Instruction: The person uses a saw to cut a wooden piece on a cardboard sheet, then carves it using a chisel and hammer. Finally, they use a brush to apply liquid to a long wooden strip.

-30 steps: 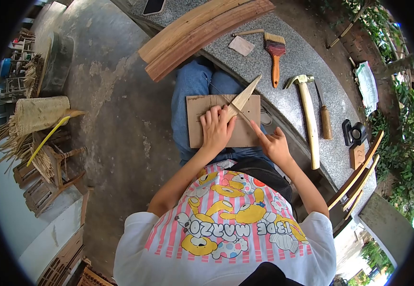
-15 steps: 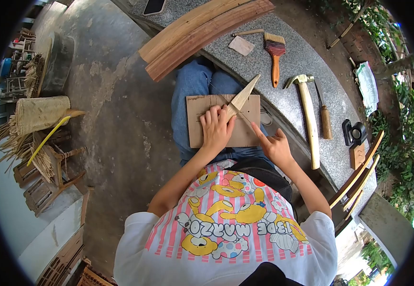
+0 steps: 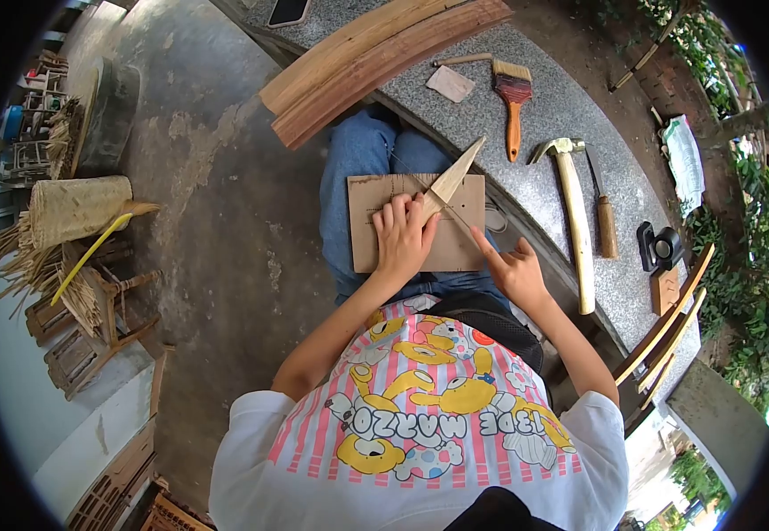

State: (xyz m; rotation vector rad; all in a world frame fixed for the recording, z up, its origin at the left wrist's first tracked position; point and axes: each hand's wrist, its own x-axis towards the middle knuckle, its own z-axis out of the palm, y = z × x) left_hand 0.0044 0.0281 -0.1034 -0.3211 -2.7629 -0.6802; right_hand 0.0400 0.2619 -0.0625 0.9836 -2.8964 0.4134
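A brown board (image 3: pixel 375 252) lies across my lap. On it is a pale, pointed wooden piece (image 3: pixel 455 180), its tip angled up to the right. My left hand (image 3: pixel 402 239) presses its fingers on the wide lower end of that piece. A thin dark tool, like a narrow file or blade (image 3: pixel 413 177), crosses the wood diagonally. My right hand (image 3: pixel 515 268) grips the tool's lower right end, with the index finger stretched along it; the handle is hidden in the palm.
On the stone bench (image 3: pixel 544 115) lie curved wooden pieces (image 3: pixel 384 66), a brush (image 3: pixel 513 111), a hammer (image 3: pixel 576 226), a knife (image 3: pixel 605 208) and a black tape roll (image 3: pixel 665 248). Left on the floor stands a woven basket (image 3: pixel 79 212) near bamboo furniture.
The thin tool has slid slightly up and left across the wood, with a bit more of it showing past the far side. My right hand has barely shifted; my left hand stays in place.
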